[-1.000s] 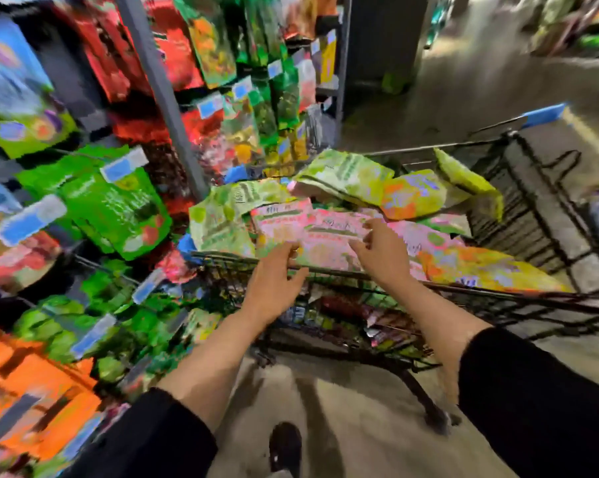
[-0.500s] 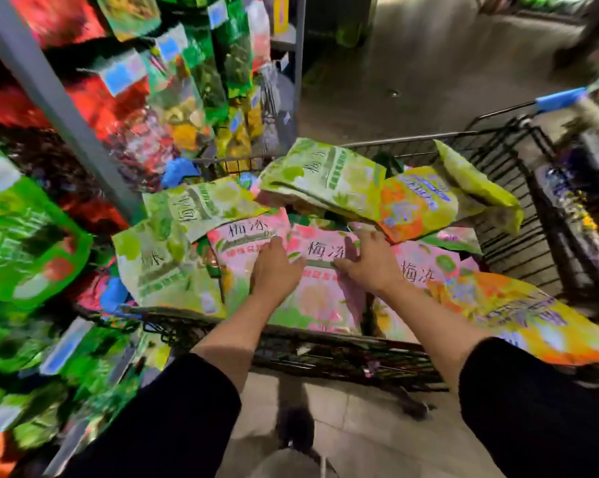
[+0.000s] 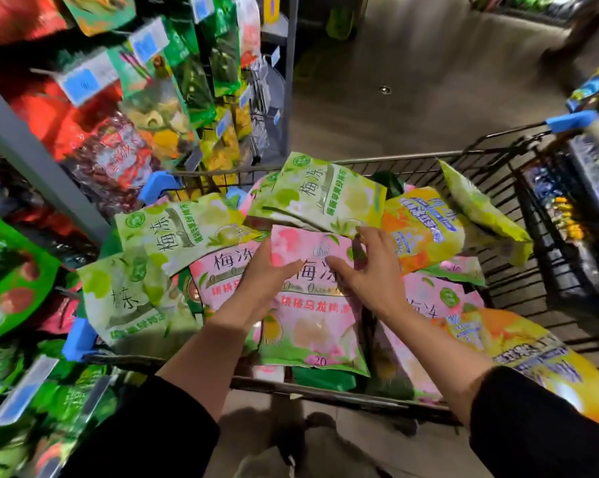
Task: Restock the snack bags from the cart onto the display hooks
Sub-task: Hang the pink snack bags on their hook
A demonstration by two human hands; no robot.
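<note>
Both hands on one pink snack bag [image 3: 312, 305] on top of the pile in the cart [image 3: 412, 160]. Left hand [image 3: 263, 281] grips the bag's left edge, thumb across the front, fingers hidden behind it. Right hand [image 3: 370, 270] holds the upper right of the same bag, thumb lying on the front near the printed characters, fingers curled over the top edge. Bag is tilted up toward the camera, lower end with a green band pointing at the near cart rim. Black sleeves on both forearms.

Cart is a dark wire basket with blue corner caps [image 3: 158, 186], heaped with bags. Second pink bag [image 3: 218, 270] lies just left of the held one, partly under the left hand. Pale green bag [image 3: 184, 229] behind that, another pale green bag [image 3: 129, 305] at the near left corner, a third green bag [image 3: 318, 194] resting on top at the back, its lower edge touching the held bag's top. Orange-yellow bag [image 3: 419, 229] right of it, lime bag [image 3: 477, 208] leaning on the right wall of the cart. More pink bags [image 3: 439, 298] under the right wrist, big orange-yellow bag [image 3: 532, 353] hanging over the near right rim.

Display rack on the left: hanging snack bags in red, green and clear packs, blue price tags [image 3: 82, 82] on the hooks, grey upright post [image 3: 43, 167] crossing in front. Much of it blurred. Grey floor [image 3: 429, 81] beyond the cart.
</note>
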